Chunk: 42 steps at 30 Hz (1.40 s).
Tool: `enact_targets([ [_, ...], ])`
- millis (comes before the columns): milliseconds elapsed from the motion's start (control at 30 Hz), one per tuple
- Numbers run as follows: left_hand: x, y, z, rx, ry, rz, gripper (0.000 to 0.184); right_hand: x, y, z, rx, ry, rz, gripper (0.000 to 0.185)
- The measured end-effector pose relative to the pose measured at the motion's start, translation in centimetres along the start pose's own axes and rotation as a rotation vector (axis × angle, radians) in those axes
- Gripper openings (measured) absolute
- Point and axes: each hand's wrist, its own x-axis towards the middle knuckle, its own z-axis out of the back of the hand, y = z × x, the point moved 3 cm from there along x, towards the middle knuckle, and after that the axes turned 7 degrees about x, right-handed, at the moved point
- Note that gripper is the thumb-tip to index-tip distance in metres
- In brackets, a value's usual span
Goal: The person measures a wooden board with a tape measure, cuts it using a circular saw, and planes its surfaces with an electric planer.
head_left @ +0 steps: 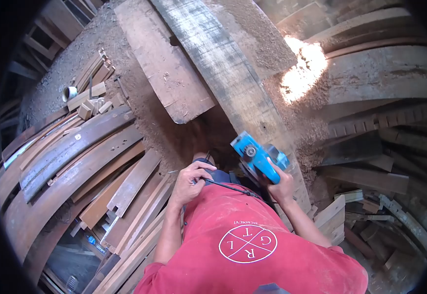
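Observation:
A blue power planer [258,156] is in my right hand [280,185], whose fingers wrap round its handle. The tool sits at the near end of a long wooden plank [243,93] with a worn, greyish surface. My left hand [192,179] is closed on a black cord [230,186] in front of my red shirt. The cord runs across the shirt toward the planer. Beside the long plank, on its left, lies a shorter, wide board [167,68] with wood shavings on it.
Stacked planks [95,142] and small wood offcuts [93,105] lie at the left, with a roll of tape [69,93] near them. More timber [385,73] fills the right side. Sawdust covers the ground, with a bright patch of light [304,68] at the upper right.

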Motion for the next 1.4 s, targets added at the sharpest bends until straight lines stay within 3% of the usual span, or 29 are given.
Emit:
enact_targets([
  [233, 2.4, 0.3, 4.0, -0.064, -0.170, 0.021, 0.028, 14.4, 9.6, -4.7, -0.095, 0.023, 0.078, 0.060],
  [333, 4.0, 0.5, 6.0, -0.125, -0.185, 0.129, 0.029, 20.9, 13.6, -6.9, -0.112, 0.029, 0.111, 0.060],
  [633, 11.8, 2.2, 13.5, -0.171, -0.189, 0.101, 0.029, 39.0, 25.5, -13.5, -0.177, 0.016, 0.079, 0.059],
  [667, 12.5, 2.4, 14.2, -0.219, -0.182, 0.123, 0.027, 40.8, 27.1, -14.0, -0.153, 0.024, 0.057, 0.046],
  [800, 14.8, 4.0, 17.1, -0.362, -0.148, 0.200, 0.025, 48.2, 32.3, -16.7, -0.134, -0.017, 0.087, 0.036],
  [933, 17.0, 4.6, 20.1, -0.504, -0.162, 0.240, 0.025, 55.9, 37.0, -19.9, -0.167, 0.007, 0.086, 0.041],
  [1067, 18.5, 5.1, 21.8, -0.725, -0.235, 0.259, 0.025, 63.6, 42.4, -23.2, -0.189, -0.057, 0.145, 0.032],
  [1233, 20.6, 5.1, 23.1, -0.708, -0.272, 0.160, 0.024, 74.7, 48.0, -27.8, -0.170, -0.050, 0.253, 0.045],
  [1267, 20.9, 5.2, 23.1, -0.702, -0.288, 0.145, 0.024, 78.3, 48.1, -28.9, -0.126, -0.065, 0.358, 0.049],
  [1300, 21.1, 5.2, 23.0, -0.702, -0.294, 0.143, 0.024, 79.4, 49.4, -29.2, -0.179, -0.165, 0.356, 0.052],
  [1333, 21.3, 5.3, 22.8, -0.667, -0.299, 0.148, 0.026, 82.4, 50.7, -29.8, -0.224, -0.075, 0.417, 0.030],
  [1400, 21.2, 5.1, 22.6, -0.630, -0.313, 0.144, 0.029, 88.5, 50.5, -31.4, -0.213, -0.091, 0.457, 0.029],
])
